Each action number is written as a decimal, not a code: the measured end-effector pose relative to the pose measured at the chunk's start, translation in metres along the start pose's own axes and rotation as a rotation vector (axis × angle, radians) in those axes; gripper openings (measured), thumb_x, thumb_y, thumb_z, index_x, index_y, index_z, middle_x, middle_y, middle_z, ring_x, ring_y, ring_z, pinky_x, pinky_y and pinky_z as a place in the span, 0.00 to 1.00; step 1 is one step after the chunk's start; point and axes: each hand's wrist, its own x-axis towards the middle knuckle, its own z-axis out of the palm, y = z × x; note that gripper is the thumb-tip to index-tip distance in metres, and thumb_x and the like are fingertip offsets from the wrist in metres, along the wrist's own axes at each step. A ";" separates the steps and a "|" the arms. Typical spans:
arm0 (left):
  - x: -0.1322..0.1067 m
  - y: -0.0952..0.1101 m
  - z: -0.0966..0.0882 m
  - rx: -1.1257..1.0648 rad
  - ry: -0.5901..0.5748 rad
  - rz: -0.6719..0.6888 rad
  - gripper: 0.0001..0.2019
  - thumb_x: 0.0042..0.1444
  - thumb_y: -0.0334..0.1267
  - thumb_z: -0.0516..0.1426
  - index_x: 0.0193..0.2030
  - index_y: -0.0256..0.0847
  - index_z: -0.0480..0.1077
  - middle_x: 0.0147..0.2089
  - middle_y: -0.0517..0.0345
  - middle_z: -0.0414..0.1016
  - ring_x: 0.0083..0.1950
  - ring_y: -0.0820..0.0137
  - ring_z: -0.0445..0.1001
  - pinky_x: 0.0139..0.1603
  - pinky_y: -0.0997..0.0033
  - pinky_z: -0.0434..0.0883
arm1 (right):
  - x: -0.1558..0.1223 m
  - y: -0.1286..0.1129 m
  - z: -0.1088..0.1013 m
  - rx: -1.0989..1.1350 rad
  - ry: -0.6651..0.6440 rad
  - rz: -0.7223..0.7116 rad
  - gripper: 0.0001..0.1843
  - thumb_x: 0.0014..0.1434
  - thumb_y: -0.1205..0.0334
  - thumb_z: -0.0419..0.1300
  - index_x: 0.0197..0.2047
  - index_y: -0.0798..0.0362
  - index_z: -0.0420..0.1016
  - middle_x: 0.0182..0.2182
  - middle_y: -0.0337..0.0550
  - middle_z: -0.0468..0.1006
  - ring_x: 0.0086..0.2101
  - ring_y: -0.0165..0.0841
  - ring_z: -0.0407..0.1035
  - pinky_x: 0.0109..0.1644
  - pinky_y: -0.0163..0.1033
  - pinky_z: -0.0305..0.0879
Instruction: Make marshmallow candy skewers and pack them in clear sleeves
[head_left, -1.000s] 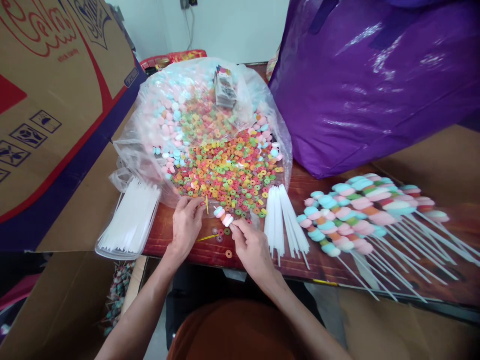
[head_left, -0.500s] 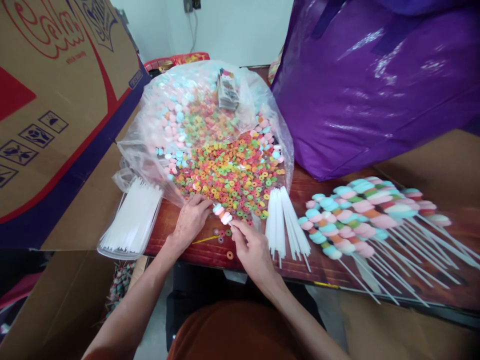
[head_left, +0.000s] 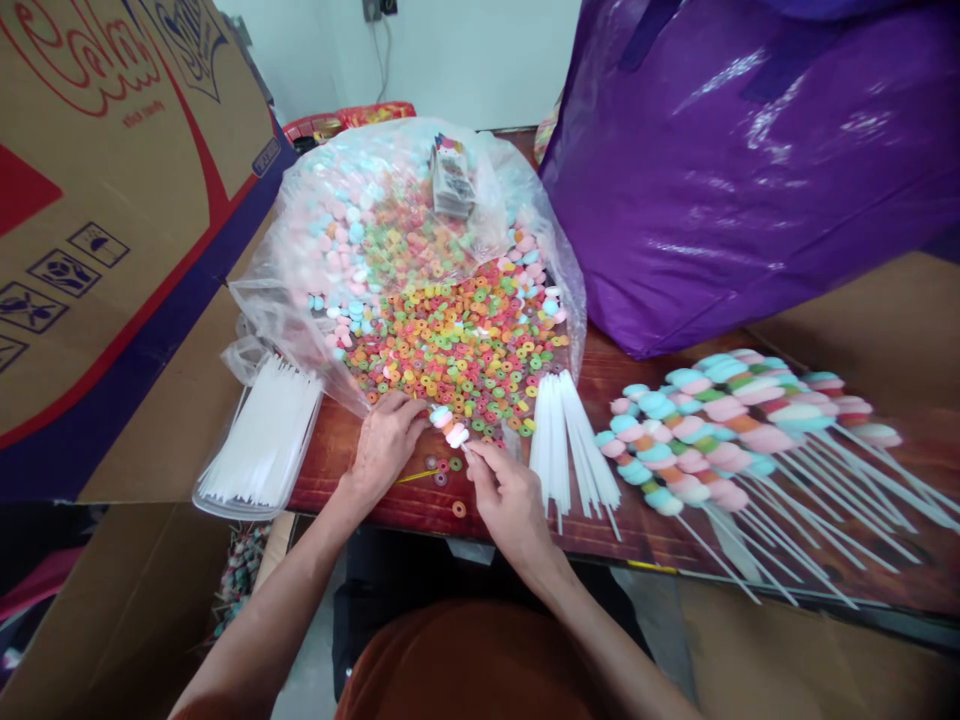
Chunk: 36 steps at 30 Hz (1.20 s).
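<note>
My right hand (head_left: 510, 500) pinches the lower end of a marshmallow skewer (head_left: 451, 427), whose pink, white and blue marshmallows have an orange piece between them. The skewer slants up and left, towards my left hand (head_left: 384, 440). Those fingers are curled together by the skewer's tip, at the near edge of the ring candies (head_left: 457, 340); what they pinch, if anything, is hidden. A few loose rings (head_left: 459, 509) and a thin yellow strip (head_left: 417, 477) lie on the table between my hands. White sticks (head_left: 553, 450) lie fanned just right of my right hand.
A clear plastic bag (head_left: 300, 240) with marshmallows lies behind the rings, a small stack of printed packets (head_left: 452, 185) on top. Finished skewers (head_left: 705, 420) are piled at right, below a purple bag (head_left: 735, 180). More sticks (head_left: 262, 435) and a cardboard box (head_left: 142, 250) are at left.
The skewer in my right hand has shifted very slightly to the right. My left fingers stay close to its tip, and the view has moved a little.
</note>
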 end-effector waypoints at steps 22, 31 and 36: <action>-0.006 0.010 -0.032 -1.491 -0.099 -0.748 0.19 0.38 0.43 0.74 0.36 0.36 0.79 0.29 0.61 0.73 0.29 0.79 0.69 0.32 0.78 0.67 | 0.001 -0.006 -0.001 0.118 -0.064 -0.040 0.10 0.67 0.65 0.54 0.41 0.54 0.78 0.29 0.42 0.79 0.29 0.32 0.74 0.35 0.34 0.69; -0.008 0.006 -0.025 -1.171 -0.064 -0.601 0.17 0.43 0.47 0.71 0.36 0.36 0.79 0.28 0.60 0.75 0.25 0.79 0.65 0.28 0.75 0.64 | 0.002 0.003 -0.004 -0.005 -0.056 -0.208 0.12 0.66 0.70 0.53 0.44 0.54 0.78 0.36 0.46 0.82 0.35 0.35 0.77 0.41 0.36 0.71; -0.009 0.002 -0.026 -1.141 -0.133 -0.557 0.18 0.44 0.47 0.71 0.37 0.36 0.80 0.27 0.60 0.74 0.26 0.78 0.65 0.28 0.76 0.64 | 0.006 0.004 -0.008 -0.005 -0.117 -0.200 0.12 0.66 0.70 0.52 0.42 0.53 0.78 0.33 0.44 0.81 0.33 0.34 0.77 0.38 0.35 0.70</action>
